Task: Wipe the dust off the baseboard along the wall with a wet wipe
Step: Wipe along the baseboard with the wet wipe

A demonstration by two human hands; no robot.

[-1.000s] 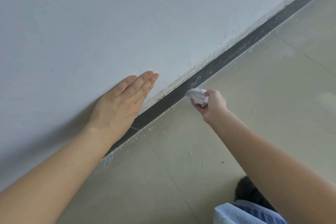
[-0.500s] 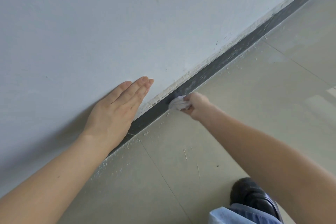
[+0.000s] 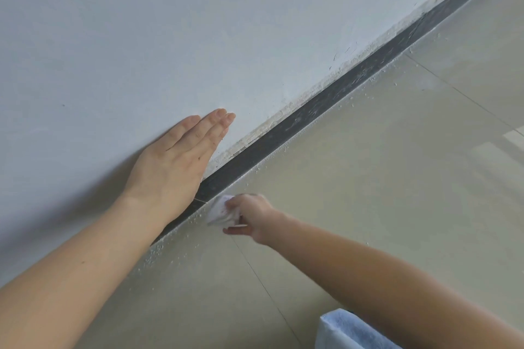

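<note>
A white wall (image 3: 198, 22) meets a tan floor (image 3: 397, 178), with a dark baseboard (image 3: 326, 110) between. The left hand (image 3: 175, 161) lies flat and open on the wall. The right hand (image 3: 252, 215) pinches the wet wipe (image 3: 219, 211) at the baseboard's near end. The wipe looks soft and light, so it is best held bunched.

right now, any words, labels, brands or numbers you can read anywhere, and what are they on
None: no text shows anywhere.
The wall, baseboard, floor and blue fabric at the bottom edge carry no print.
The wet wipe is blurred; no lettering can be made out.
</note>
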